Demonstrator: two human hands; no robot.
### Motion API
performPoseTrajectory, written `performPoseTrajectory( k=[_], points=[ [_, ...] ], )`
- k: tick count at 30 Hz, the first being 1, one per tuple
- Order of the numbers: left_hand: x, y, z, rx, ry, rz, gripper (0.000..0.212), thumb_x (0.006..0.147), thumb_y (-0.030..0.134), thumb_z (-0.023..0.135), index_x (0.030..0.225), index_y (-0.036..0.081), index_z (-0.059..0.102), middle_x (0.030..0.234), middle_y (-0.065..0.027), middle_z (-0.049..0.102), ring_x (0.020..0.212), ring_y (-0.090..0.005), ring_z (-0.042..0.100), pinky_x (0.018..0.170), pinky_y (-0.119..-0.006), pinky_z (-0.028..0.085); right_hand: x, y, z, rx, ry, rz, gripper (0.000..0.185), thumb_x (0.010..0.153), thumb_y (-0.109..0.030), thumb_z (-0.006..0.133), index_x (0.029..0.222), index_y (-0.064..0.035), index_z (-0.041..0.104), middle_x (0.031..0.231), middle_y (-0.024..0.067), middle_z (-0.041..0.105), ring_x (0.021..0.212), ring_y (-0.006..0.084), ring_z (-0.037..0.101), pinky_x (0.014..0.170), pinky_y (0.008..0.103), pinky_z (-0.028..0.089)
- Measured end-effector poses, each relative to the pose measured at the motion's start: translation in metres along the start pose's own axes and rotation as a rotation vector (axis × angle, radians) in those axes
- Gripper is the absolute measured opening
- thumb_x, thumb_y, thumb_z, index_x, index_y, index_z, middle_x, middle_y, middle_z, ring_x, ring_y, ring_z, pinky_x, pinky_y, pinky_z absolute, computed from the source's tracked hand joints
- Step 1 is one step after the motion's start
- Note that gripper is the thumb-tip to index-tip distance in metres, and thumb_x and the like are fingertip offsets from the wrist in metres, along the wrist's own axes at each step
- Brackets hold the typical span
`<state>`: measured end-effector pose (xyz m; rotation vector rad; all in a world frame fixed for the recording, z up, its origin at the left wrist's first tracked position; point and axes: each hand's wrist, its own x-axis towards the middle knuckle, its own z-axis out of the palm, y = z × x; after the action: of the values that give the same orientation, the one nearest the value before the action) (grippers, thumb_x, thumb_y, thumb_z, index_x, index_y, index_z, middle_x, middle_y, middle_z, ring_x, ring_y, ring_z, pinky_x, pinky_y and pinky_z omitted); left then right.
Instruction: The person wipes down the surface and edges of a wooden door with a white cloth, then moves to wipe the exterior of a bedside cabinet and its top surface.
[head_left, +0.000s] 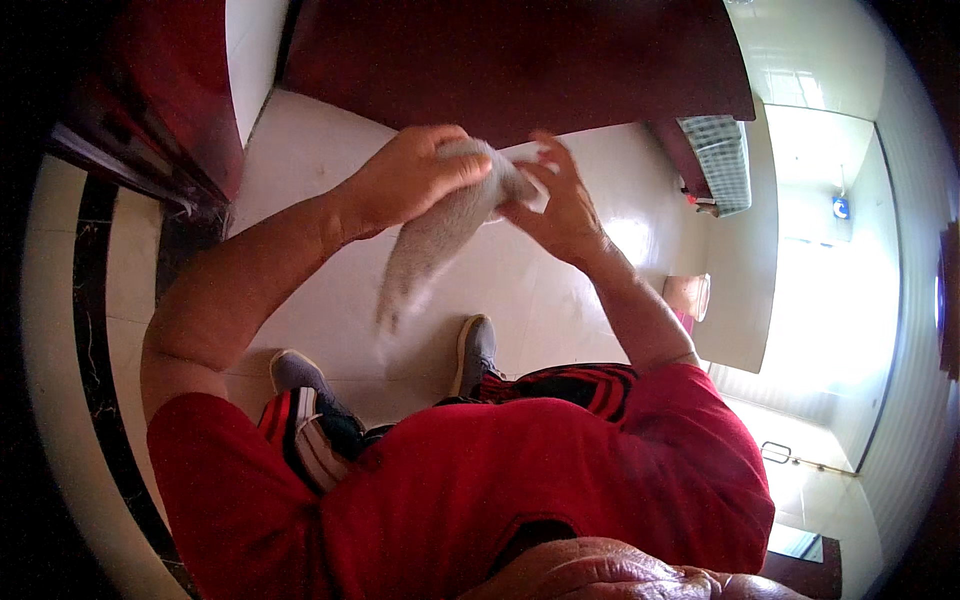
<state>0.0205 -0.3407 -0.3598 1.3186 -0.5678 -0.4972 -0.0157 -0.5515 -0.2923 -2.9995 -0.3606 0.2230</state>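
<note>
A grey-white cloth (442, 232), blurred by motion, hangs from both hands over the light tiled floor. My left hand (412, 176) grips its upper part, with the thumb laid across the front. On the other side my right hand (555, 199) pinches a bunched end of the cloth between thumb and fingers, while its upper fingers stand apart. The loose end dangles down and to the left, above my grey shoes.
A dark red door or panel (517, 67) spans the top. Another dark red door (172, 97) stands at the left. At the right are a checked cloth (716, 161) on a dark red surface, a bin-like container (686, 295) and a bright window (832, 300).
</note>
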Motion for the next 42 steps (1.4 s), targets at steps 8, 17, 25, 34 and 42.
performPoseTrajectory(
  k=[8,17,25,34,42],
  points=[
    [-0.004,0.005,0.014,0.065,0.073,0.105,0.039,0.083,0.029,0.06,0.108,0.0,0.052,0.093,-0.0144,0.059,0.085,-0.0229,0.058,0.077,-0.037,0.047,-0.003,-0.025,0.054,1.954,-0.24,0.411,0.072,0.083,-0.068,0.032,0.129,-0.0126,0.04,0.127,0.0102,0.045,0.116,0.0252,0.044,0.097,0.0446,0.035],
    [-0.039,0.004,0.057,0.517,0.04,0.591,0.055,0.08,0.015,0.064,0.126,-0.004,0.039,0.129,-0.0223,0.038,0.119,-0.0331,0.04,0.098,-0.039,0.038,-0.003,-0.028,0.065,2.22,-0.032,0.192,0.067,0.086,-0.062,0.035,0.129,-0.0105,0.039,0.127,0.0119,0.045,0.117,0.0276,0.043,0.098,0.0459,0.036],
    [-0.057,-0.012,0.038,0.731,-0.062,0.441,0.036,0.079,0.014,0.065,0.111,0.002,0.055,0.118,-0.0149,0.052,0.11,-0.0265,0.051,0.088,-0.035,0.047,0.012,0.014,-0.068,1.235,0.944,-0.026,0.06,0.087,-0.045,0.053,0.13,-0.006,0.036,0.125,0.0128,0.044,0.114,0.0283,0.044,0.096,0.0437,0.04],
    [-0.054,-0.02,0.035,0.754,-0.116,0.386,0.032,0.082,0.02,0.062,0.108,0.0,0.059,0.116,-0.0145,0.052,0.107,-0.0259,0.052,0.09,-0.035,0.046,0.109,0.029,-0.113,-0.766,0.826,-0.57,0.048,0.085,-0.028,0.058,0.123,-0.0048,0.038,0.113,0.012,0.052,0.105,0.0253,0.05,0.086,0.0397,0.045],
    [-0.064,-0.039,0.032,0.787,-0.235,0.241,0.034,0.084,0.024,0.058,0.108,0.0,0.058,0.113,-0.015,0.052,0.106,-0.0259,0.051,0.092,-0.035,0.043,0.116,0.0,-0.009,-0.683,-0.006,-0.804,0.032,0.087,-0.025,0.054,0.111,-0.0057,0.048,0.104,0.0094,0.056,0.095,0.023,0.053,0.079,0.04,0.046]
  ],
)
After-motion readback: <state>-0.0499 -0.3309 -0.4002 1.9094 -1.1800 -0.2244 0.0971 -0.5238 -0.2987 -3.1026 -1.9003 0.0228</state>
